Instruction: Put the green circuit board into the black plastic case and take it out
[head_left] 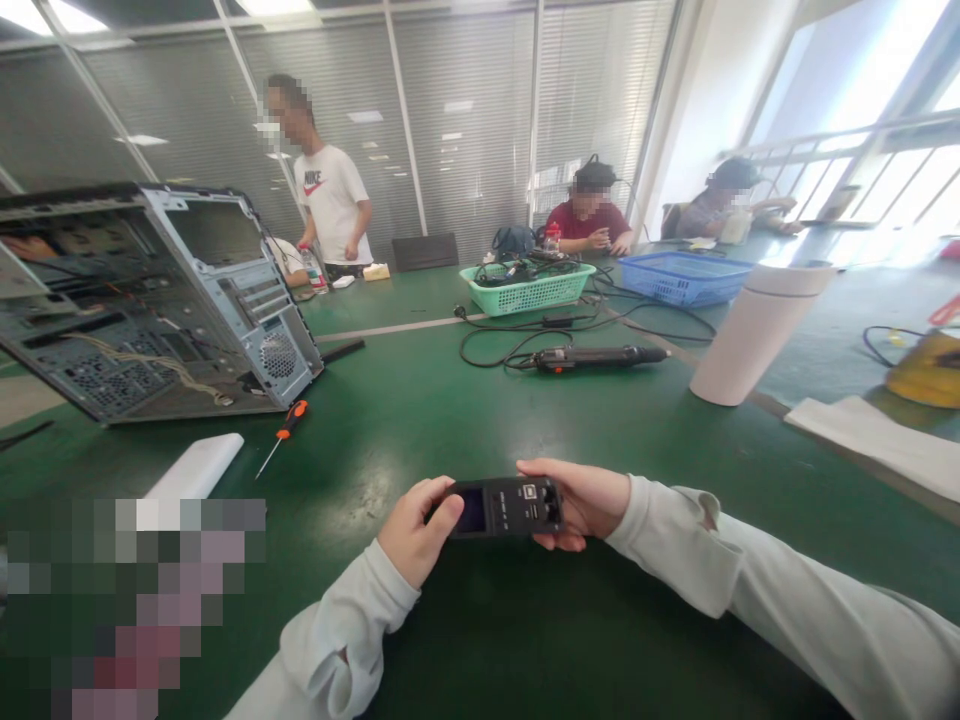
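Fingers [447, 514] clasp a black device [510, 508] (left hand [410, 528] one end, right hand [590, 498] the other).

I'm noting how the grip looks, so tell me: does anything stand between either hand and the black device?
Nothing visible does. The left hand holds the screen end of the black device and the right hand the opposite end, both directly touching it. The orange-handled screwdriver lies apart, off to the left.

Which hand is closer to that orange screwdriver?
Left. The left hand holds one end of the black device, right of the screwdriver and nearer the camera; the right hand, at the device's other end, is farther right.
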